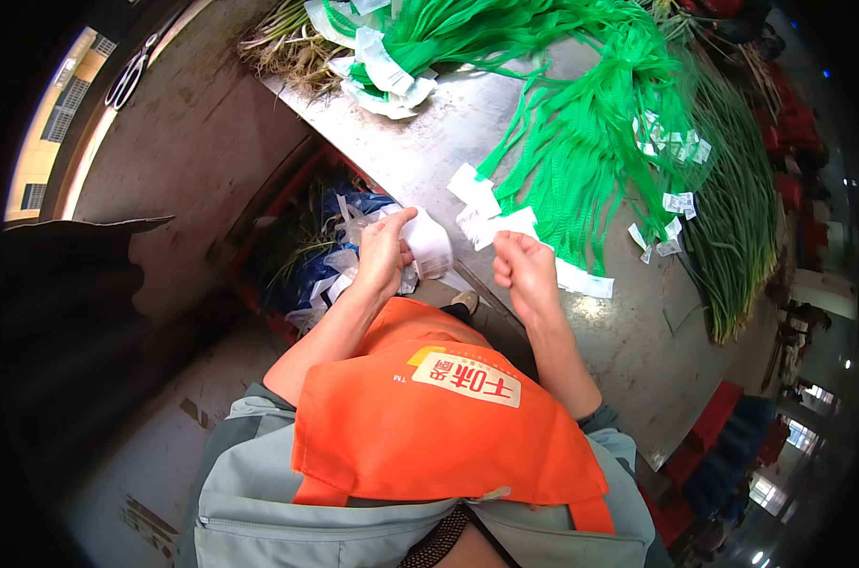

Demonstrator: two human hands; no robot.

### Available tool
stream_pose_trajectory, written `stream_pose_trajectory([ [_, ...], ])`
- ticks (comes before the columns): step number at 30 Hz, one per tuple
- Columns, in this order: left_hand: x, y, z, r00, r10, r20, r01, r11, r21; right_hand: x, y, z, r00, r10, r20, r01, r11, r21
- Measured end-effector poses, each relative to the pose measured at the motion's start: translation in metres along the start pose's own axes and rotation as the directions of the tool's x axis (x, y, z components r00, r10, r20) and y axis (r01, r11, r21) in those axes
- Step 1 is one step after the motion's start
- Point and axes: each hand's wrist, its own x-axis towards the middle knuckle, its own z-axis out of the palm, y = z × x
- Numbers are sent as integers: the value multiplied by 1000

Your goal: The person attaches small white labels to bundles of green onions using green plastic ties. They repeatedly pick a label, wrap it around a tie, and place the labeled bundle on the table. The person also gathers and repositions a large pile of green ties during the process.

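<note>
My left hand (385,250) holds a curled strip of white labels (429,245) between thumb and fingers, beside the edge of the metal table. Over the tabletop, the thumb and forefinger of my right hand (532,273) pinch at the lower edge of a white label (518,221). The palm hides part of a row of labels. These labels sit at the ends of green mesh net bags (564,170), which fan out flat across the table. More small printed tags (678,204) hang from the nets at the right.
Green onions (731,213) lie along the table's (657,369) right side; another bunch (294,57) shows its roots at the far left. Below the table edge, a red crate (262,312) holds blue plastic and paper scraps. Scissors (127,78) rest on the window ledge.
</note>
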Motion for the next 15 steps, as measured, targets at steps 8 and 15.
stream_pose_trajectory([
  [8, -21, -9, 8, 999, 26, 33, -29, 997, 65, 96, 28, -39, 982, 182, -45, -182, 983, 2],
  [15, -48, -20, 24, 948, 203, 247, -267, 928, 260, 31, -58, -119, 942, -303, -145, 187, 832, -522],
])
